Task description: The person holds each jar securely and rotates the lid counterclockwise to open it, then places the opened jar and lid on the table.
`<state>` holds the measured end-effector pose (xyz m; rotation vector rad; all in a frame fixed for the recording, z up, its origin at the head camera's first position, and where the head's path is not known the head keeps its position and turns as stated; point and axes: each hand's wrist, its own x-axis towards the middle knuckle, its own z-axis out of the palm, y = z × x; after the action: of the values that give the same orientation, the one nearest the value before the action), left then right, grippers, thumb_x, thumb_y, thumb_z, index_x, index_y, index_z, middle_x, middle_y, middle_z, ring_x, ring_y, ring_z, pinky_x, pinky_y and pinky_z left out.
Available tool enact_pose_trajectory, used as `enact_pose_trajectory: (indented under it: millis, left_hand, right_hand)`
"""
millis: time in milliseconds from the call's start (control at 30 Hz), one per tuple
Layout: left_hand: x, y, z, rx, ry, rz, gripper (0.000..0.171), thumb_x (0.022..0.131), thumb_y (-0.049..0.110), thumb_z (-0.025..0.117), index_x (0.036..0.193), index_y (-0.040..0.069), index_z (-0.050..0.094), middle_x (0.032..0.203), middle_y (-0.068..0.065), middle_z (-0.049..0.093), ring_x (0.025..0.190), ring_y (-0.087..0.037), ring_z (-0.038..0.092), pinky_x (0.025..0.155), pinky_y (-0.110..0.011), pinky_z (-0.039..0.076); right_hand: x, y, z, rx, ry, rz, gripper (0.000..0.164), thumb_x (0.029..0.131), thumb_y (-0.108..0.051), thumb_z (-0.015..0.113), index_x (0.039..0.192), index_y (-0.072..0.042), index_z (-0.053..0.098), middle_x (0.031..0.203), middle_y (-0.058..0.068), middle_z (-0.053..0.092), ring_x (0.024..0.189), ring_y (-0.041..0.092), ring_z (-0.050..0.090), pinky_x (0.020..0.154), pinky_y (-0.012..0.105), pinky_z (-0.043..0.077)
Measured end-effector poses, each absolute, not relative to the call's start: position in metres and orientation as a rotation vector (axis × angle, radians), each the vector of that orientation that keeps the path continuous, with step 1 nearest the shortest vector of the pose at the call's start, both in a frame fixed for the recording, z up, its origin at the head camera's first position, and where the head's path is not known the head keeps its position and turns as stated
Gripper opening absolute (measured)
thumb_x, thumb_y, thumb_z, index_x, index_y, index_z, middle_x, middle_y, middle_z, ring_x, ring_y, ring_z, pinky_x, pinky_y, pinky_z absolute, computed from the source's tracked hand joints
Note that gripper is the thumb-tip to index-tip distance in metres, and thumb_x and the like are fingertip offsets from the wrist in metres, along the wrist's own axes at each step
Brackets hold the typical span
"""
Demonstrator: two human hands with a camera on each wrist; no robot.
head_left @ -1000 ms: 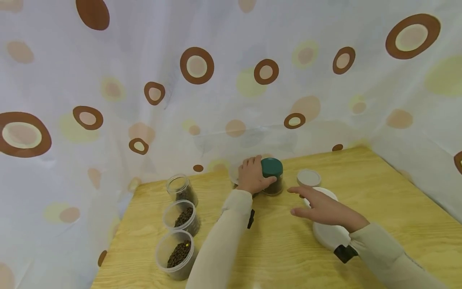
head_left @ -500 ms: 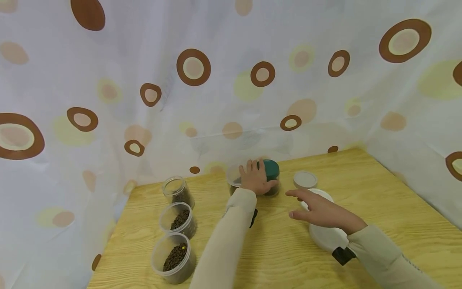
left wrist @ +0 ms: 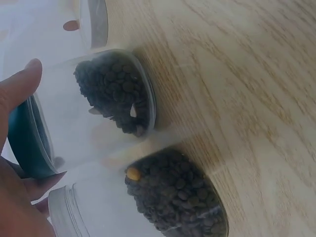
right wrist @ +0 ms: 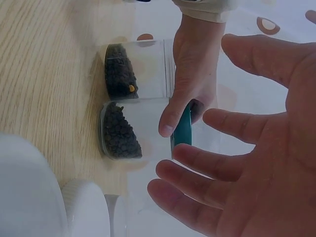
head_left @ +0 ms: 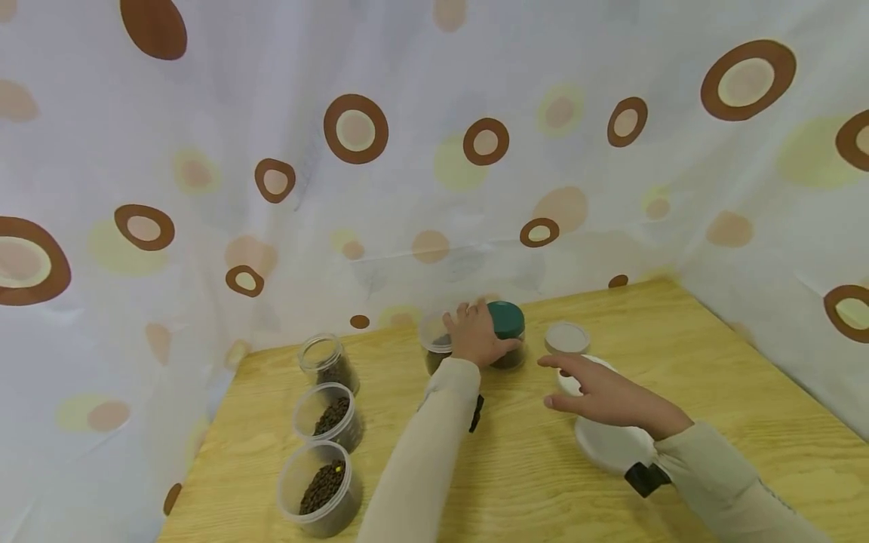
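Note:
My left hand [head_left: 473,335] is at a clear jar with a green lid [head_left: 505,320], at the back of the table. In the left wrist view, the thumb lies on one side of the green-lidded jar [left wrist: 64,118] and the fingers reach behind its lid, gripping it. Dark round pellets partly fill that jar. Close beside it stands a clear container [head_left: 434,343] of dark pellets, with one yellow piece [left wrist: 133,173] inside. My right hand [head_left: 604,391] hovers above white lids with its fingers spread, holding nothing.
On the left stand an open glass jar [head_left: 327,363] and two open plastic tubs, the middle one [head_left: 333,411] and the nearest [head_left: 320,490], all with pellets. White lids [head_left: 614,446] lie at the right, with a smaller pale lid [head_left: 567,337] behind. A patterned curtain [head_left: 407,188] borders the table.
The left hand's fingers have moved from over the clear container to the green lid and bent behind it. The right hand has stayed nearly still. The head view has shifted slightly.

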<state>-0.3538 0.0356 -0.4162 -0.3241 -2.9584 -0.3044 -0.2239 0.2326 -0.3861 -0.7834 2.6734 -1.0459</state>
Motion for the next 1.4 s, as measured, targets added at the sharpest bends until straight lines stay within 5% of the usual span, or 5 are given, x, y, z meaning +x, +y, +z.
enact_pose_trajectory:
  millis: [433,633,833,1200,1400]
  left_hand:
    - [-0.345,0.033,-0.416,-0.311,-2.784,-0.787,0.09,0.073,0.058,0.077,0.144,0.011,0.047,0.133,-0.011,0.059,0.127,-0.031,0.051,0.112,-0.051,0.035]
    - [-0.334,0.017,-0.393,-0.312,-2.592,-1.261,0.089,0.075,0.049,0.08,0.146,0.012,0.041,0.136,-0.01,0.052,0.119,-0.027,0.057,0.098,-0.045,0.052]
    - [-0.323,-0.005,-0.359,-0.343,-2.396,-1.582,0.088,0.075,0.042,0.082,0.145,0.016,0.036,0.14,-0.009,0.043,0.118,-0.026,0.056,0.096,-0.046,0.052]
    - [-0.313,-0.051,-0.341,-0.27,-2.41,-1.508,0.091,0.075,0.037,0.083,0.149,0.022,0.032,0.137,-0.012,0.055,0.118,-0.029,0.06,0.095,-0.049,0.054]
    - [-0.307,-0.065,-0.339,-0.321,-2.475,-1.298,0.093,0.075,0.032,0.084,0.15,0.015,0.033,0.136,-0.01,0.055,0.118,-0.028,0.06,0.093,-0.048,0.054]
  right_hand:
    - [-0.225,0.245,-0.384,-0.757,2.714,-1.073,0.064,0.098,-0.037,0.061,0.148,-0.002,0.04,0.149,0.027,0.042,0.13,0.051,0.047,0.094,0.062,0.048]
    - [-0.233,0.238,-0.38,-0.769,2.719,-1.084,0.064,0.099,-0.035,0.06,0.149,-0.001,0.038,0.148,0.027,0.043,0.131,0.05,0.046,0.096,0.06,0.049]
    - [-0.243,0.223,-0.374,-0.821,2.735,-1.106,0.062,0.099,-0.033,0.06,0.148,-0.002,0.04,0.148,0.026,0.043,0.129,0.048,0.048,0.096,0.058,0.05]
    - [-0.3,0.172,-0.345,-0.691,2.655,-1.204,0.062,0.102,-0.038,0.053,0.152,-0.006,0.035,0.151,0.025,0.041,0.134,0.043,0.048,0.104,0.057,0.045]
    - [-0.326,0.142,-0.325,-0.601,2.562,-1.425,0.058,0.105,-0.04,0.045,0.151,-0.006,0.035,0.148,0.023,0.044,0.132,0.04,0.049,0.106,0.055,0.045]
